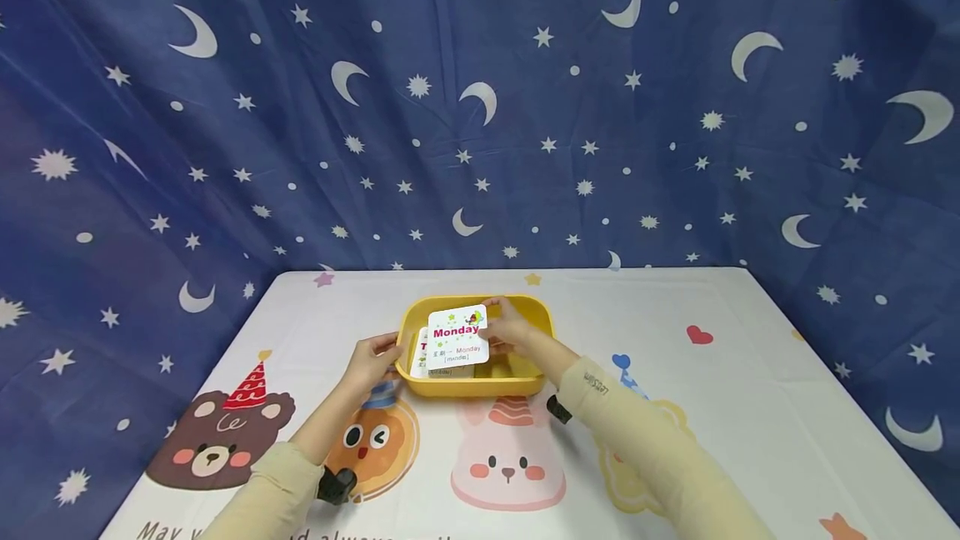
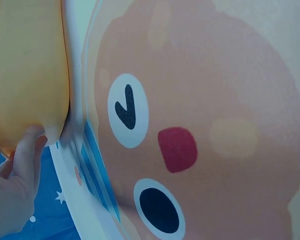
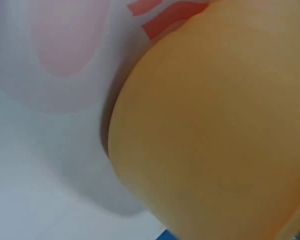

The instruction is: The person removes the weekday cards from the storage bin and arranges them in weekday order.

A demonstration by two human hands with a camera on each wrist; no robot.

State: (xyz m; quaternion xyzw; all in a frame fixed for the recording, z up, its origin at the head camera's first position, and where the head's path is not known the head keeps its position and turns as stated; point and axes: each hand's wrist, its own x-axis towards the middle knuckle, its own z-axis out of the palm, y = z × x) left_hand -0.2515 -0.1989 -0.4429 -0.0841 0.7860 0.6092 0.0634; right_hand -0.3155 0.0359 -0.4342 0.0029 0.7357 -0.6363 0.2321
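Observation:
A yellow plastic basket [image 1: 480, 387] with rounded corners sits on the table. My left hand [image 1: 372, 363] grips its left end, thumb at the rim; the left wrist view shows the fingers [image 2: 26, 155] against the basket's outer wall [image 2: 30, 65]. Over the basket, my right hand [image 1: 510, 327] pinches a white "Monday" flashcard [image 1: 457, 344] by its right edge. Below that card lie other flashcards [image 1: 422, 363] inside the basket, mostly covered; one shows a red "T". Only the basket's outside [image 3: 210, 120] appears in the right wrist view, with the right hand out of sight.
A white tablecloth [image 1: 615, 307] printed with cartoon animals and shapes covers the table. Behind and beside it hangs a dark blue curtain [image 1: 525, 107] with moons and stars. Black wrist devices [image 1: 337, 486] are worn near both sleeves.

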